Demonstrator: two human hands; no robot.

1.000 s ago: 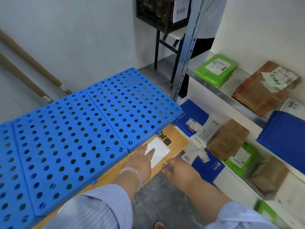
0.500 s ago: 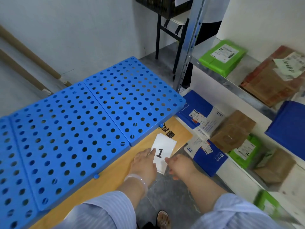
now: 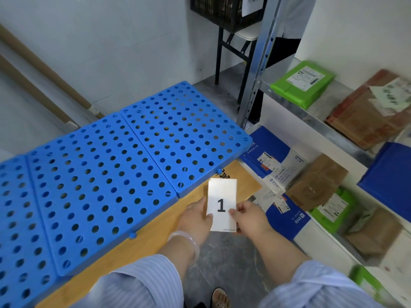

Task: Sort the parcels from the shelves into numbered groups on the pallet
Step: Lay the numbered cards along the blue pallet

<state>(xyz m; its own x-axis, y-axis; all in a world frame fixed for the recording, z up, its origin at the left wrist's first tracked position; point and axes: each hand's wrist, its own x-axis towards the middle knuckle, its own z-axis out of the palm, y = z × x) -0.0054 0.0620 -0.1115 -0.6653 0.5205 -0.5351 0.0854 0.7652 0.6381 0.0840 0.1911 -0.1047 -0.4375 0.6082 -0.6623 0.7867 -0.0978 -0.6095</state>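
Pallet (image 3: 106,178) panels of perforated blue plastic are lying across the left, resting on a wooden board (image 3: 151,241). Near its right corner, the left hand (image 3: 194,220) and right hand (image 3: 250,220) are pinching a white card (image 3: 222,196) printed with 1, one at each side edge. At the right, a blue parcel (image 3: 265,147) and brown parcel (image 3: 315,181) are sitting on the lower shelf, a green parcel (image 3: 303,83) on the upper shelf (image 3: 315,123).
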